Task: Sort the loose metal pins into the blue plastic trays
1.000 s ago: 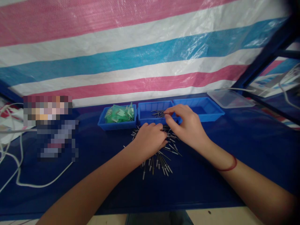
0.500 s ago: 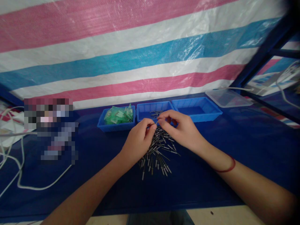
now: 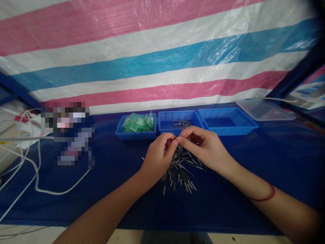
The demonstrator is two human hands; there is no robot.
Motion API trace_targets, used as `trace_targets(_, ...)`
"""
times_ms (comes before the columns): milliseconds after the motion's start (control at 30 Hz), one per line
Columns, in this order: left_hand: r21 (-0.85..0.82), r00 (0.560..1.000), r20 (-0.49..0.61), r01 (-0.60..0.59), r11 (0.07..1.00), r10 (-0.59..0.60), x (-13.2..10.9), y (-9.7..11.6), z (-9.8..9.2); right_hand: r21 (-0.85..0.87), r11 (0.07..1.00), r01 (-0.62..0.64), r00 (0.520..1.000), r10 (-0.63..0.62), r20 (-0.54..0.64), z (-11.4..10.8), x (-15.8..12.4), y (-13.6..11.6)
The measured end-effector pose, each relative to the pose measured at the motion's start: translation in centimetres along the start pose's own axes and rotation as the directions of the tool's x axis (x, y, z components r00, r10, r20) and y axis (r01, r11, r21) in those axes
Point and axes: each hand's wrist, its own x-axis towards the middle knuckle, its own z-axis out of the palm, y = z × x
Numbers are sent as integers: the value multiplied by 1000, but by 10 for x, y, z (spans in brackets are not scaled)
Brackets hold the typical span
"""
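My left hand (image 3: 160, 152) is closed in a pinch, thumb against forefinger. Its fingertips meet those of my right hand (image 3: 205, 144), also pinched. Between them is a thin blind rivet, almost wholly hidden by the fingers. Just under and in front of both hands, a loose pile of blind rivets (image 3: 181, 166) with silvery bodies and long thin stems lies spread on the table. Behind my hands, the middle blue bin (image 3: 165, 123) holds several more rivets (image 3: 183, 124) on its floor.
A blue bin (image 3: 135, 136) with green plastic packets (image 3: 139, 123) stands left of the middle one; another blue bin (image 3: 228, 130) stands to its right. A clear plastic lid (image 3: 266, 110) lies far right. White cables (image 3: 38, 176) run over the dark blue table (image 3: 218, 206) at left.
The view has shifted, so bins, pile and hands appear farther right. My fingertips are closer together, and the thin piece seen between them earlier is now covered.
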Motion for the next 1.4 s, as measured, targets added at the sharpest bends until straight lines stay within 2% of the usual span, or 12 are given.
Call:
trace_targets(200,-4,996,55,-65,998,65,0,-1,-1,-77,996,41,999,-40,10,-2,-1,-2)
trace_targets(533,-24,999,-44,-29,999,28,3,0,-9,-206,968,142,990,-136,41,-7,1,-3)
trace_targets(733,-59,998,-48,-42,997,39,3,1,-10,-366,858,361,932,-342,116,-11,4,-6)
trace_targets(800,-67,998,-51,-38,997,35,3,1,-10,-447,813,373,920,-386,64,-15,7,-2)
trace_targets(867,-42,998,-38,-42,998,40,4,1,-11,-551,767,328,913,-407,-23,-21,11,4)
trace_targets(967,54,995,54,-93,994,90,5,0,-12,-707,677,204,913,-392,-112,-31,19,17)
trace_targets(1067,194,966,199,-203,960,164,5,-1,-12,-762,635,125,922,-358,-147,-37,23,24)
trace_targets(1200,371,908,354,-358,857,226,6,2,-10,-724,677,130,927,-342,-153,-35,22,22)
trace_targets(1400,488,832,498,-503,713,246,20,14,-6,-665,729,163,936,-328,-130,-28,17,13)
